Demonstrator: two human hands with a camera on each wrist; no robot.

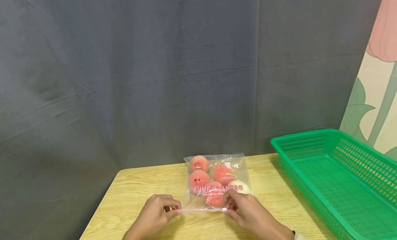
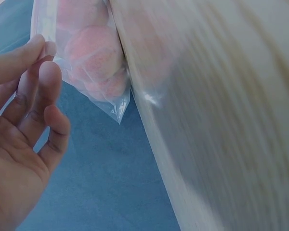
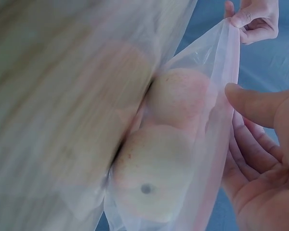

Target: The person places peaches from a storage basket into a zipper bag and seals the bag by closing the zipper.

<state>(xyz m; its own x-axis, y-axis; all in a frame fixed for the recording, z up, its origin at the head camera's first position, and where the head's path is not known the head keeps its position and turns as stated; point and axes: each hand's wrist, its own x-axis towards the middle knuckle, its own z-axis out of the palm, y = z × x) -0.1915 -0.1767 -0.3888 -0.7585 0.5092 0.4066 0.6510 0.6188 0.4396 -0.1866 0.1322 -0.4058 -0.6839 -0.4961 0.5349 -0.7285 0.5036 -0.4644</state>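
A clear zip bag (image 1: 238,166) printed with pink lettering lies on the table, its pink zip edge facing me. Inside are several red peaches (image 1: 199,179) and a paler peach (image 1: 238,186). My left hand (image 1: 155,212) pinches the left end of the zip strip between thumb and forefinger; in the left wrist view its other fingers (image 2: 55,130) curl loosely. On the right part of the strip, by a small white slider (image 1: 224,209), my right hand (image 1: 249,212) pinches with thumb and fingers. The right wrist view shows its thumb (image 3: 250,98) against the bag's edge.
To the right stands a green plastic basket (image 1: 305,179) with perforated walls. The wooden table (image 1: 124,191) meets a dark grey cloth (image 1: 186,78) at the back. A wall with a painted flower (image 1: 384,36) is at the far right.
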